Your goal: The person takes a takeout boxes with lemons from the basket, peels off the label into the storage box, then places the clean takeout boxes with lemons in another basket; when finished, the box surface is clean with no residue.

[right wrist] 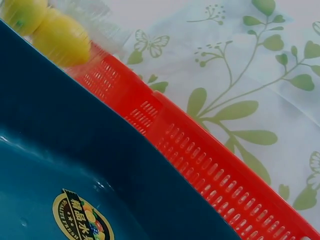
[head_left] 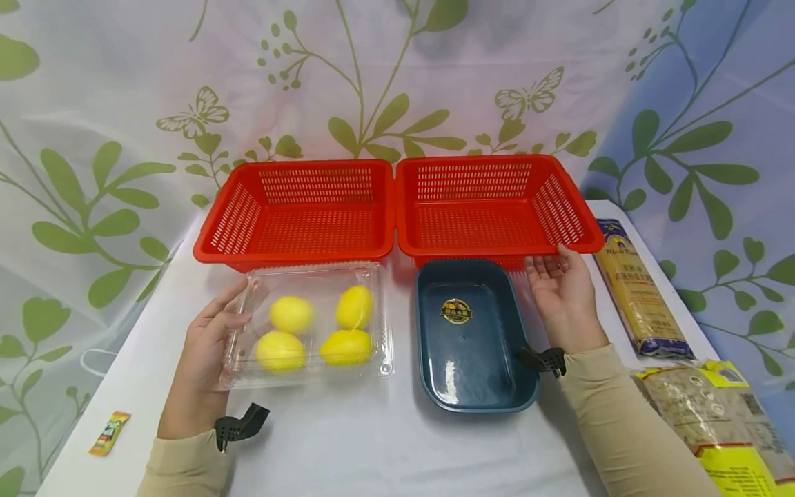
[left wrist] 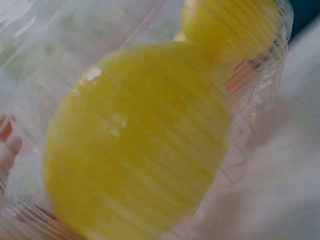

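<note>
A clear plastic box (head_left: pixel 313 304) with several lemons (head_left: pixel 292 315) lies left of centre in the head view. At its left side my left hand (head_left: pixel 201 352) holds the edge; the left wrist view shows a lemon (left wrist: pixel 135 145) close up, with fingertips (left wrist: pixel 7 145) at the plastic. My right hand (head_left: pixel 566 298) is palm up beside a dark blue tray (head_left: pixel 470 359), loosely curled fingertips at the front rim of the right red basket (head_left: pixel 497 224). Nothing shows in its palm. In the right wrist view the blue tray (right wrist: pixel 115 165) covers much of the frame.
A left red basket (head_left: pixel 310 228) stands beside the right one, behind the plastic box. Along the right side lie a noodle pack (head_left: pixel 642 290) and a larger yellow-and-clear bag (head_left: pixel 702 414). A small wrapped packet (head_left: pixel 110 433) sits at front left.
</note>
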The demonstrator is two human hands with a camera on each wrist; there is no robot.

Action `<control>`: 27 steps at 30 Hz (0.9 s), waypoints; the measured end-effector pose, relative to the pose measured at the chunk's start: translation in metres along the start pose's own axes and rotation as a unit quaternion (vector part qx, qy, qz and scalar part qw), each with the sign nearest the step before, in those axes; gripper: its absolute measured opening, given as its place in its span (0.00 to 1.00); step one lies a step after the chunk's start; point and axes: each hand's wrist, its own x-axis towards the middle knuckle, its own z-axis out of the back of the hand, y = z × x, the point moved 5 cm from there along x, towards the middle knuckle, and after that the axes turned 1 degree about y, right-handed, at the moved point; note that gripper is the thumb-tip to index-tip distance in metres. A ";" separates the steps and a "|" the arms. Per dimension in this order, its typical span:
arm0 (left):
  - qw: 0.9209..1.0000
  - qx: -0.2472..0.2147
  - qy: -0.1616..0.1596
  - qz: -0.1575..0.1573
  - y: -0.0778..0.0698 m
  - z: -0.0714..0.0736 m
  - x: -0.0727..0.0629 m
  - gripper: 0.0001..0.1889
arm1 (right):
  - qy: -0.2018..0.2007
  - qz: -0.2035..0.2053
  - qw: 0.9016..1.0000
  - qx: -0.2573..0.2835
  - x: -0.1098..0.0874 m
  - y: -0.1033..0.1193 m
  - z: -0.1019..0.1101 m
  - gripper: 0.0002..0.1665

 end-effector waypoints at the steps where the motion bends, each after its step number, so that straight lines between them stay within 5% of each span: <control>1: 1.000 0.004 0.001 0.000 -0.003 -0.002 -0.001 0.26 | 0.000 -0.001 1.000 0.003 0.000 0.000 0.001 0.29; 12: 1.000 -0.011 0.011 -0.013 -0.038 -0.037 0.000 0.26 | 0.008 0.010 1.000 -0.001 0.000 -0.002 0.003 0.29; 19: 0.999 -0.047 -0.008 -0.023 -0.054 -0.064 0.020 0.25 | 0.008 0.004 1.000 0.009 -0.001 -0.003 0.003 0.29; 27: 0.998 -0.039 -0.019 -0.051 -0.057 -0.111 0.051 0.22 | 0.011 0.003 1.000 0.007 -0.002 -0.001 0.003 0.30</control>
